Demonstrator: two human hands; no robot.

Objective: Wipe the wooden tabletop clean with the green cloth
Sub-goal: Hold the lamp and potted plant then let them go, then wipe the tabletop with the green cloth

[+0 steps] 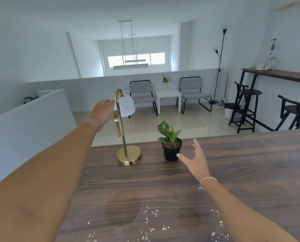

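Toward twelve o'clock on the wooden bench (pixel 233 163), I had my left hand (pixel 102 112) raised beside the brass lamp (pixel 122 130), fingers loose and gripping nothing, though possibly brushing its white shade. My right hand (pixel 196 159) hovered splayed just beside the potted plant (pixel 171 145). White crumbs (pixel 151 222) and damp patches lay at six o'clock. I saw no green cloth.

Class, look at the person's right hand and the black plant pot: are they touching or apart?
Apart. In the head view, the open right hand hovers beside the black plant pot, with a sliver of wooden tabletop visible between thumb tip and pot.
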